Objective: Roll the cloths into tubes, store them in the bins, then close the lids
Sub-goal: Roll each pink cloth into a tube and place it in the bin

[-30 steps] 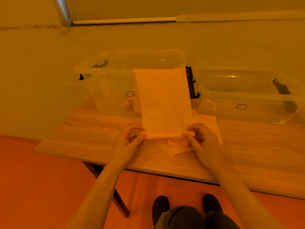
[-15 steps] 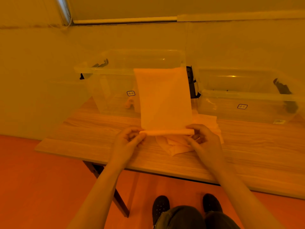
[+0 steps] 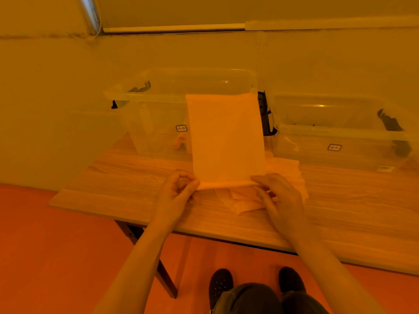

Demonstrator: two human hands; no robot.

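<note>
Both hands, left hand (image 3: 179, 191) and right hand (image 3: 277, 196), pinch the cloth (image 3: 226, 137) at its rolled edge nearest the tabletop (image 3: 136, 189); uneven rolling could skew the tube.

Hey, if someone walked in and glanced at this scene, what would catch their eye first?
Probably the cloth held up at the centre, its near edge rolled between the left hand and right hand above the table. Behind it stand two clear bins, the left bin taller, the right bin lower, both without lids on. A small pile of cloths lies on the table under the hands.
</note>
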